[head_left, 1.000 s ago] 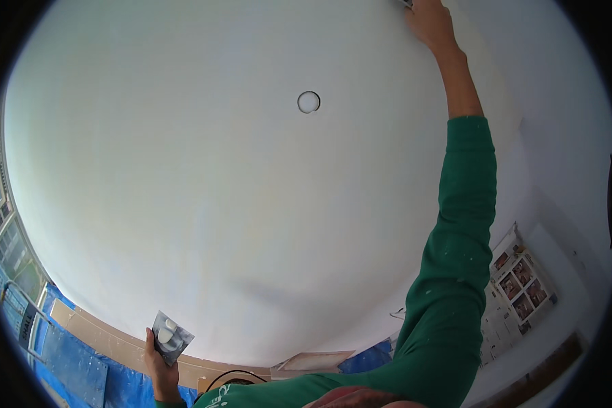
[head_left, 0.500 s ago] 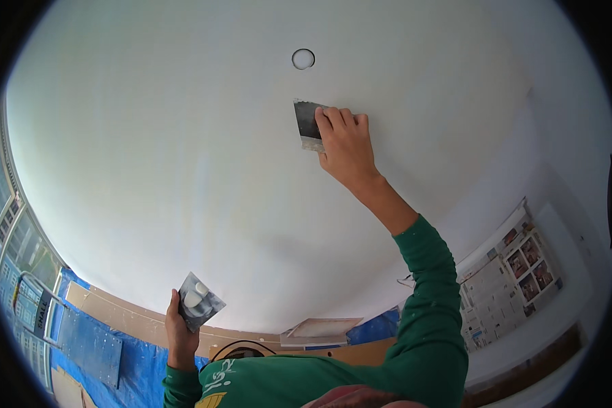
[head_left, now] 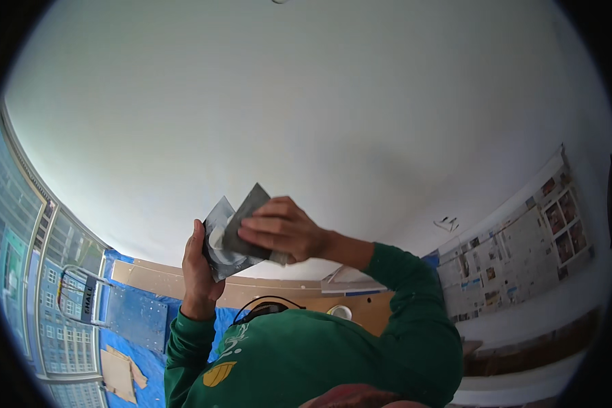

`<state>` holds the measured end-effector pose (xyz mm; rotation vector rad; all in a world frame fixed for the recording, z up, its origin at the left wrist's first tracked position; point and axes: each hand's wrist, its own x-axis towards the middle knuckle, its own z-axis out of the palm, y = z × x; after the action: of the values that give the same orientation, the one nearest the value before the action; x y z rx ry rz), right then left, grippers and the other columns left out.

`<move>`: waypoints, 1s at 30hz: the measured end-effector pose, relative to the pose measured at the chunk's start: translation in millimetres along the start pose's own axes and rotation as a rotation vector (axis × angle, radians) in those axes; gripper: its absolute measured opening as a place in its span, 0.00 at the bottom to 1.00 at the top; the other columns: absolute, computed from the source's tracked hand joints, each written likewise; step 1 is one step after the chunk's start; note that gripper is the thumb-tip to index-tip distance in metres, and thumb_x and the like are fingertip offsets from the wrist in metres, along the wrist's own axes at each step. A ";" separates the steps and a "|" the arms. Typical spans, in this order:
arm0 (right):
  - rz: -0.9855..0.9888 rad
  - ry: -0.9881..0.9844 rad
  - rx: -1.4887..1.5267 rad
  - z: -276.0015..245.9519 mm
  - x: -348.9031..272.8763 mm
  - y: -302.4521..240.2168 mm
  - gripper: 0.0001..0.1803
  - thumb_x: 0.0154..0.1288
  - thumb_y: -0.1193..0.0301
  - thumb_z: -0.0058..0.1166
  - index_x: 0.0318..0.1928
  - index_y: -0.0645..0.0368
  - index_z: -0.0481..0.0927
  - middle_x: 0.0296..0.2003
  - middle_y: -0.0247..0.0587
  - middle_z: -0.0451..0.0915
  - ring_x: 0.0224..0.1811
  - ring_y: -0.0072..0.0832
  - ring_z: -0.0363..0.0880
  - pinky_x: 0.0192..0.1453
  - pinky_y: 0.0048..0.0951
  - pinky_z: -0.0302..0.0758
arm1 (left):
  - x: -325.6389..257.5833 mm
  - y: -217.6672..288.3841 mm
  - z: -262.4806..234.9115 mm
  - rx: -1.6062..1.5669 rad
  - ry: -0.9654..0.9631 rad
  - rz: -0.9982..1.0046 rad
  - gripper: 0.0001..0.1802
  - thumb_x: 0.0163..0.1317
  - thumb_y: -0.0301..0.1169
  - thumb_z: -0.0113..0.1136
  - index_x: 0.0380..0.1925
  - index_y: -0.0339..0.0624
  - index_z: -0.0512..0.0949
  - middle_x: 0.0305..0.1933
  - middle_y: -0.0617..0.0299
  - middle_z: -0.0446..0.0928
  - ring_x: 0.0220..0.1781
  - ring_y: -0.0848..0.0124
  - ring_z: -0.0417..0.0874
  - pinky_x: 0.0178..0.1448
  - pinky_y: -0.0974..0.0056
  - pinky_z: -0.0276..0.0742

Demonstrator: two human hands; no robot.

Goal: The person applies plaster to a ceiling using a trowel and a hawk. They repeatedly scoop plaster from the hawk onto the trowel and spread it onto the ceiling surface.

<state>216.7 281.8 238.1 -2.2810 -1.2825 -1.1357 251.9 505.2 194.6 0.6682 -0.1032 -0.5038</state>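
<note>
My left hand grips a flat grey putty knife with its blade up, and a dab of white putty lies on that blade. My right hand is closed on a second, wide putty knife. Its dark blade overlaps the left one and hides part of it and of the putty; whether the two blades touch, I cannot tell. Both hands are in front of my chest, below the smooth white ceiling. Both handles are mostly hidden by the fingers.
Windows run along the left, beside a metal-railed stand. Blue sheeting and cardboard pieces lie below. Newspaper covers part of the right wall, with loose wires near it. A round white container is behind me.
My right hand has come down from the ceiling with its putty knife to the left one. My left hand has risen slightly and shifted right. The round ceiling hole now shows only at the top edge.
</note>
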 end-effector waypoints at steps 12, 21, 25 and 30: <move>1.130 0.330 2.609 -6.9 -42.7 -25.1 0.27 0.83 0.47 0.36 0.32 0.53 0.73 0.15 0.32 0.68 0.11 0.20 0.58 0.13 0.25 0.53 | 67.4 -11.7 0.2 -0.008 -0.094 0.137 0.32 0.80 0.55 0.42 0.61 0.35 0.74 0.55 0.58 0.82 0.54 0.68 0.85 0.59 0.62 0.82; 1.329 1.039 1.454 7.3 -74.0 22.0 0.14 0.80 0.56 0.50 0.48 0.53 0.76 0.35 0.31 0.82 0.24 0.18 0.72 0.26 0.22 0.64 | 40.2 -31.3 56.6 0.243 0.074 0.332 0.32 0.78 0.56 0.47 0.58 0.34 0.71 0.55 0.54 0.79 0.51 0.65 0.85 0.55 0.62 0.82; 1.386 1.192 1.008 -3.1 -45.8 -23.3 0.09 0.76 0.62 0.56 0.47 0.53 0.79 0.34 0.29 0.84 0.25 0.17 0.77 0.22 0.21 0.64 | 72.3 -33.0 30.5 0.164 0.138 0.591 0.30 0.81 0.54 0.43 0.53 0.33 0.74 0.52 0.56 0.81 0.51 0.69 0.84 0.54 0.67 0.81; 1.330 1.146 1.023 35.7 -47.1 -20.4 0.13 0.72 0.66 0.61 0.52 0.54 0.78 0.38 0.29 0.84 0.30 0.20 0.85 0.21 0.25 0.76 | 56.2 -39.2 51.5 0.690 0.078 0.725 0.28 0.85 0.46 0.35 0.40 0.32 0.76 0.30 0.66 0.73 0.33 0.80 0.66 0.35 0.68 0.65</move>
<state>203.9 286.0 177.1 -0.8727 0.2246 -0.6671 272.1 422.8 207.1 1.2493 -0.4392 0.2841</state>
